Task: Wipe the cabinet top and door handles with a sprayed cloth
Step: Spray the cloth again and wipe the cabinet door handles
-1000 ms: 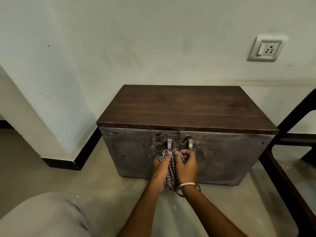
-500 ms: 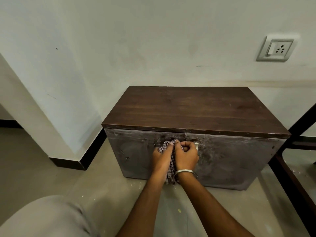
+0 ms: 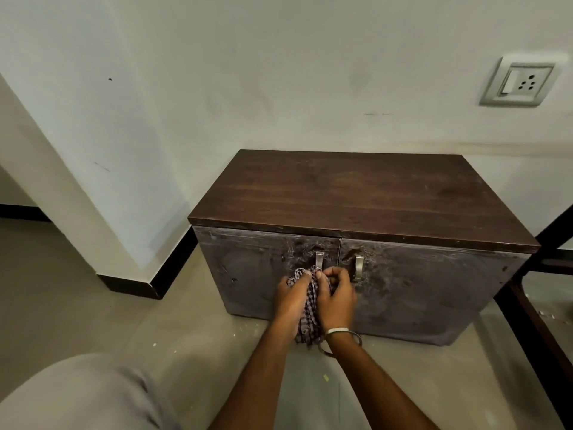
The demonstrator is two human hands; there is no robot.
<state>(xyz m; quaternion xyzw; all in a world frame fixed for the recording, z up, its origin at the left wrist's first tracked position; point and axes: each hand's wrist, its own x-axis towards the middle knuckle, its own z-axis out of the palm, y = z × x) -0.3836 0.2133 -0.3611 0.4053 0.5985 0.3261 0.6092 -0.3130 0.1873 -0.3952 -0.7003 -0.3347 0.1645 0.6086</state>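
Note:
A low cabinet with a dark wooden top (image 3: pixel 356 193) and two dusty grey doors stands against the wall. Two metal handles sit side by side at the middle: the left handle (image 3: pixel 319 260) and the right handle (image 3: pixel 358 267). A checked cloth (image 3: pixel 310 302) hangs bunched between both hands just below the left handle. My left hand (image 3: pixel 290 297) grips the cloth's left side. My right hand (image 3: pixel 336 294) grips its right side, fingers curled, with a metal bangle at the wrist. The cloth's top edge touches the foot of the left handle.
A white wall corner with black skirting (image 3: pixel 145 283) juts out to the left. A dark furniture frame (image 3: pixel 533 305) stands close on the right. A wall socket (image 3: pixel 516 85) is high on the right. My knee in grey cloth (image 3: pixel 83 395) fills the lower left.
Half a second ago both hands and the cloth covered the handles; now they have slid down and both handles show again above them.

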